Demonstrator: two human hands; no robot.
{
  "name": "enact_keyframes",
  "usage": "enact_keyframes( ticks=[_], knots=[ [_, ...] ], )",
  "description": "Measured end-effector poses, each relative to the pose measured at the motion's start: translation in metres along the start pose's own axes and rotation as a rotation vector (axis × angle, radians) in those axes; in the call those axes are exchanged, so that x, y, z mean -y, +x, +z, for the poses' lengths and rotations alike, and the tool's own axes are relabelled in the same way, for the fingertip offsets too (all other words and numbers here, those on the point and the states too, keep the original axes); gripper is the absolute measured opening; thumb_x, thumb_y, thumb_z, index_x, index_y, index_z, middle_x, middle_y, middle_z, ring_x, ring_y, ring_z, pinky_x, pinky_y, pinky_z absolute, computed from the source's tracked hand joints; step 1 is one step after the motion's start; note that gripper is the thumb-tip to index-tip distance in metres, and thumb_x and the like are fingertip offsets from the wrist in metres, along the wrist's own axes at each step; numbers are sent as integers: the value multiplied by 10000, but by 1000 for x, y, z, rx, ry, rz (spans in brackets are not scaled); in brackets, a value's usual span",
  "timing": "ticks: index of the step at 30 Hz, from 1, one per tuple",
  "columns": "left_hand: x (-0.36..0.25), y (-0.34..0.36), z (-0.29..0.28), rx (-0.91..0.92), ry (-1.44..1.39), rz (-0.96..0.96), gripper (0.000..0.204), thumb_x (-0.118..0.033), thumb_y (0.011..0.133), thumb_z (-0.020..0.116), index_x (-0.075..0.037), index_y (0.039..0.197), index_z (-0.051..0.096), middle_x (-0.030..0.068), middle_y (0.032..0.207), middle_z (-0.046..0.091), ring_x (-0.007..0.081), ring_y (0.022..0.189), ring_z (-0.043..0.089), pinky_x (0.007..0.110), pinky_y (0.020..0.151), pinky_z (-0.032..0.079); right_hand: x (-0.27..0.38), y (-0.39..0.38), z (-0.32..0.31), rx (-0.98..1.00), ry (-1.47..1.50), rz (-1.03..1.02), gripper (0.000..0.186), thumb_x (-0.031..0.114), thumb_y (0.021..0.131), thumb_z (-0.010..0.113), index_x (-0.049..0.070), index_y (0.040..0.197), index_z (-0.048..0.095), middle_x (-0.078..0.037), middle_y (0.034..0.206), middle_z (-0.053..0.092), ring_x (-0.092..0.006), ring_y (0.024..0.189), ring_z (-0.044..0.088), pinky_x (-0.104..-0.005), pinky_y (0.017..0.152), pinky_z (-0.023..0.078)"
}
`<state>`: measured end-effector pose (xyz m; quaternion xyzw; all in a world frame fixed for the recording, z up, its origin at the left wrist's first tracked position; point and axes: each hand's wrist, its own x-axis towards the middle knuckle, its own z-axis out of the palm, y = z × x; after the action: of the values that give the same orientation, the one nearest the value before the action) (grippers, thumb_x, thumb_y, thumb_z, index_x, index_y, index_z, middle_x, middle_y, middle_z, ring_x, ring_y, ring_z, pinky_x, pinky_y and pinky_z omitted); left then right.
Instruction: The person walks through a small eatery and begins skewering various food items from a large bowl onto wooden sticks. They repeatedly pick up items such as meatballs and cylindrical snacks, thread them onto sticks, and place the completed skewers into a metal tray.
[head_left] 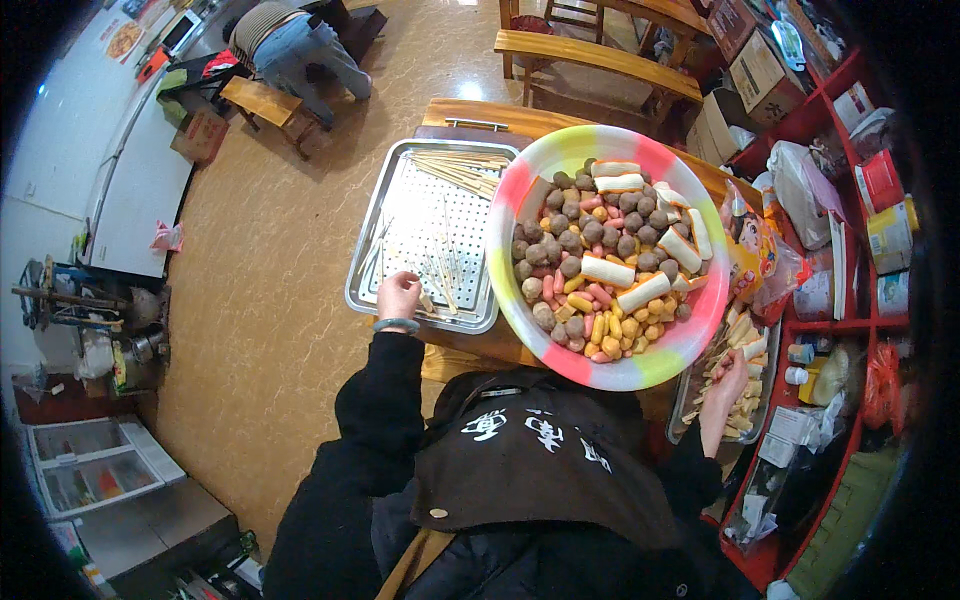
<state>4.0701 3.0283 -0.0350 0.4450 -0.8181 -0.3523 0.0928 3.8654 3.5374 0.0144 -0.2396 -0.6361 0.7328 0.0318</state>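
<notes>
My left hand (399, 297), fingers bent together, is at the near edge of a perforated metal tray (366, 200). What it pinches is too small to make out. A bundle of bamboo skewers (455, 168) lies at the tray's far end; loose ones lie near my hand. Right of it stands a big multicoloured basin (510, 300) heaped with brown meatballs (570, 240), small pink sausages (598, 293), yellow pieces (630, 328) and white-and-orange crab sticks (608, 270). My right hand (726, 388), fingers curled, is over a second metal tray (762, 400) of skewered food (745, 345). Its grip is unclear.
The wooden table (480, 345) carries the tray and basin. Red shelves (850, 330) packed with bags and jars run along the right. Wooden benches (590, 62) stand beyond the table. Another person (300, 55) bends over at the far left, beside a small bench (262, 98).
</notes>
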Motion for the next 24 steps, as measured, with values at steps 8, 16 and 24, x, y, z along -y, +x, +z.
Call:
enact_keyframes(
  ticks=[8,16,24],
  knots=[
    [-33,24,39,62,248,-84,193,-244,668,623,-71,752,639,139,734,615,286,711,595,367,659,470,1,-42,57,252,-187,-163,135,149,866,470,42,808,531,22,593,453,-7,431,312,-149,378,232],
    [-26,35,45,79,366,-138,192,-171,661,597,4,735,627,203,746,599,333,742,593,387,681,474,5,-72,85,482,-351,-181,158,175,867,480,39,830,553,24,597,477,-8,443,330,-148,403,242],
    [-31,18,10,-169,-60,-94,170,-181,640,600,-12,659,595,130,598,590,231,586,590,308,589,461,3,-110,114,639,-437,-185,125,130,857,473,32,833,547,38,614,466,-11,478,336,-156,424,248]
  ],
)
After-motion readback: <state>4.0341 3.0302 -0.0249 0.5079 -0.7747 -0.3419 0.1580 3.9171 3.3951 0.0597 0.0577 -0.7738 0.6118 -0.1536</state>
